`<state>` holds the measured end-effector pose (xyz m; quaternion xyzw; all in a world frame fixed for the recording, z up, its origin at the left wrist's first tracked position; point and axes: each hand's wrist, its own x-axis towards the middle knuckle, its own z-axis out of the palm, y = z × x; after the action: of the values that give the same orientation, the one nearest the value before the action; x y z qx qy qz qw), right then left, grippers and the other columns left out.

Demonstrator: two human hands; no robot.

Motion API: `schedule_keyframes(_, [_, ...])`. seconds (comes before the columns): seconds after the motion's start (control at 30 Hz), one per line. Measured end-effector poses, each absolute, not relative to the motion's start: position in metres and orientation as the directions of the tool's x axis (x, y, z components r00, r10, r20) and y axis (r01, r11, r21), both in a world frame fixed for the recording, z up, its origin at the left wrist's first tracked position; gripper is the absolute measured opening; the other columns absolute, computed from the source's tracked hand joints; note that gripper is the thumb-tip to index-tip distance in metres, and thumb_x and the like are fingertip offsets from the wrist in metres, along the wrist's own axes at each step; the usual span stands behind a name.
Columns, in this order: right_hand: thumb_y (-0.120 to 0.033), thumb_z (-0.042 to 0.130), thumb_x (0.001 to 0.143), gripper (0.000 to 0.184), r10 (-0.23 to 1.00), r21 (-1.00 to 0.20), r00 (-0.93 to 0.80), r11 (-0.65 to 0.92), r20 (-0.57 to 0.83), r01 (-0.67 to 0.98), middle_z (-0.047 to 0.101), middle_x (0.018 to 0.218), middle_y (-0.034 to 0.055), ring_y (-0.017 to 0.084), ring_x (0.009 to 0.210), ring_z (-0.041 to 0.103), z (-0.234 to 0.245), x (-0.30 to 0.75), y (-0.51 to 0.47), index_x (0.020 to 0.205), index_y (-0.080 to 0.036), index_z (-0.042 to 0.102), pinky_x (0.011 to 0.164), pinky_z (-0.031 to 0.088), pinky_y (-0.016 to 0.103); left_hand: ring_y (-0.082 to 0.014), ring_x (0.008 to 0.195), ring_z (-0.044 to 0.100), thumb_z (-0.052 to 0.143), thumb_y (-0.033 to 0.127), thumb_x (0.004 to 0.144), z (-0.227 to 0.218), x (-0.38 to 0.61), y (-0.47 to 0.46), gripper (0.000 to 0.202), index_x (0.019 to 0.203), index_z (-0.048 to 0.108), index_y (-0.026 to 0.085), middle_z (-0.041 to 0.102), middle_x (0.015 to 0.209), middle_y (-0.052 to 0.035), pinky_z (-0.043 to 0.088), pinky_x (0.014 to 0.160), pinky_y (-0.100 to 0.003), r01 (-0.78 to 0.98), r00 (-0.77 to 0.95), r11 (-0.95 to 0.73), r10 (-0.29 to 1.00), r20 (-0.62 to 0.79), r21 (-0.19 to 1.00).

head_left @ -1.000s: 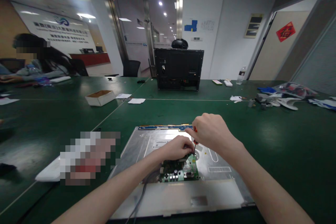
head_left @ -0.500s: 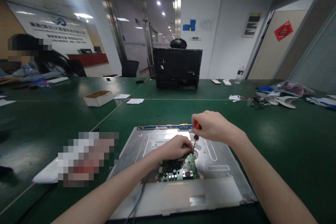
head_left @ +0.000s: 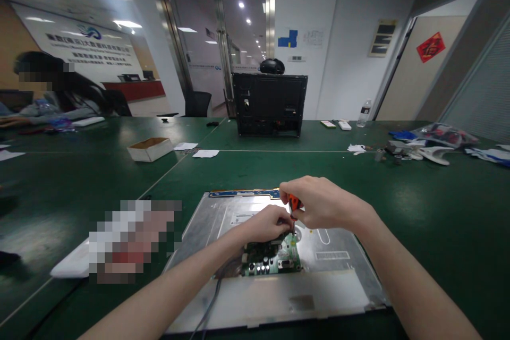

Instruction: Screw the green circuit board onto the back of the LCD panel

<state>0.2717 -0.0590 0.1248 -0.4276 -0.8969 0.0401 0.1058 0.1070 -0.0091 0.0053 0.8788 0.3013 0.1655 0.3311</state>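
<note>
A silver metal panel (head_left: 338, 271), the back of a screen, lies flat on the green table in front of me. A green circuit board (head_left: 274, 259) sits on its middle. My left hand (head_left: 266, 224) rests closed on the top of the board, fingers pressed down on it. My right hand (head_left: 319, 203) is closed round an orange-handled screwdriver (head_left: 294, 205), held upright with its tip at the board's upper right corner, right beside my left fingers. A blue strip board (head_left: 243, 193) runs along the panel's far edge.
A blurred white object (head_left: 131, 239) lies left of the panel. An open cardboard box (head_left: 150, 149) and papers lie further left. A black monitor back (head_left: 270, 104) stands mid-table. Bags, a bottle (head_left: 364, 112) and small parts sit at right. A person (head_left: 59, 93) sits at far left.
My right hand has shifted a little left and lower with the screwdriver, closer to my left hand. My left hand has stayed on the board.
</note>
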Motion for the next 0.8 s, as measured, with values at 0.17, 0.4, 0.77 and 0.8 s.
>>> schedule_keyframes(0.17, [-0.046, 0.064, 0.080, 0.024, 0.886, 0.008, -0.432, 0.437, 0.171, 0.900, 0.068, 0.071, 0.0054, 0.021, 0.064, 0.062, 0.1272, 0.2657, -0.0608, 0.082, -0.022, 0.068, 0.050, 0.027, 0.027, -0.0165, 0.074, 0.064, 0.053, -0.001, 0.072, 0.0053, 0.1067, -0.0092, 0.025, 0.077, 0.072, 0.013, 0.072, 0.078, -0.0021, 0.045, 0.071, -0.021, 0.376, 0.771, -0.597, 0.626, 0.117, 0.709])
schedule_keyframes(0.4, [-0.055, 0.050, 0.088, 0.044, 0.931, 0.073, -0.335, 0.328, 0.147, 0.942, 0.068, 0.069, 0.0067, 0.021, 0.067, 0.065, 0.1302, 0.2662, -0.0530, 0.068, -0.020, 0.067, 0.049, 0.026, 0.027, -0.0154, 0.072, 0.062, 0.053, 0.001, 0.073, 0.0081, 0.1067, -0.0109, 0.025, 0.078, 0.074, 0.014, 0.071, 0.074, -0.0016, 0.043, 0.067, -0.020, 0.442, 0.760, -0.601, 0.645, 0.078, 0.666])
schedule_keyframes(0.77, [-0.030, 0.058, 0.083, 0.013, 0.898, 0.041, -0.428, 0.426, 0.101, 0.904, 0.067, 0.078, 0.0045, 0.017, 0.068, 0.059, 0.1299, 0.2678, -0.0536, 0.091, -0.020, 0.061, 0.051, 0.020, 0.027, -0.0147, 0.070, 0.062, 0.052, 0.000, 0.072, 0.0077, 0.1064, -0.0109, 0.027, 0.076, 0.074, 0.014, 0.071, 0.073, -0.0010, 0.044, 0.068, -0.020, 0.434, 0.753, -0.570, 0.654, 0.066, 0.698])
schedule_keyframes(0.8, [-0.030, 0.058, 0.083, 0.013, 0.895, 0.025, -0.437, 0.436, 0.094, 0.899, 0.067, 0.079, 0.0045, 0.016, 0.068, 0.058, 0.1301, 0.2692, -0.0531, 0.092, -0.020, 0.061, 0.052, 0.020, 0.027, -0.0148, 0.071, 0.062, 0.052, 0.000, 0.072, 0.0081, 0.1063, -0.0111, 0.027, 0.077, 0.074, 0.014, 0.071, 0.074, -0.0013, 0.044, 0.069, -0.020, 0.432, 0.755, -0.570, 0.653, 0.066, 0.698])
